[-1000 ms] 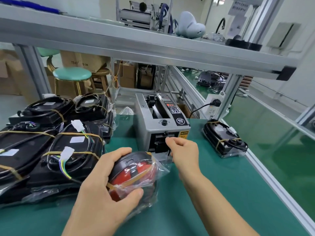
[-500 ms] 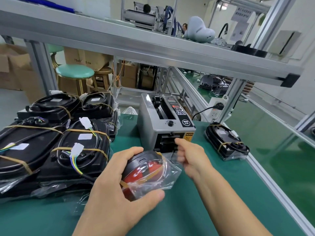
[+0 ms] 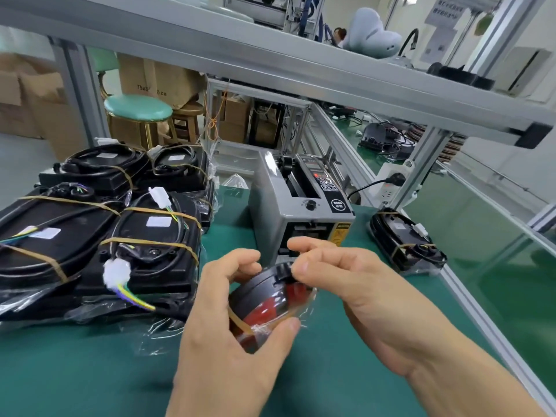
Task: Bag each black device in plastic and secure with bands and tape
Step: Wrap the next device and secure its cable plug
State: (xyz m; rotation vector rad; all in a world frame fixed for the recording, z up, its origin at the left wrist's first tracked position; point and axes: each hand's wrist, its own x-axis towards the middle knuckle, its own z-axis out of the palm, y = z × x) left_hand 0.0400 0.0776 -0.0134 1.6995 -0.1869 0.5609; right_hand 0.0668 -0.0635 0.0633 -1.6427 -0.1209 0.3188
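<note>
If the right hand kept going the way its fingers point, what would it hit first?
Probably the bagged device the left hand grips; the right hand fingertips are already at its top edge, though depth is unclear.

Factory packing bench: aluminium frame (image 3: 270,64), tape dispenser (image 3: 298,206), cartons (image 3: 156,79).

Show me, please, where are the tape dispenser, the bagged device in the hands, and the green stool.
tape dispenser (image 3: 301,206): head view, grey top beside the knob.
bagged device (image 3: 270,299): head view, black and red face.
green stool (image 3: 137,107): head view, seat cushion.
</note>
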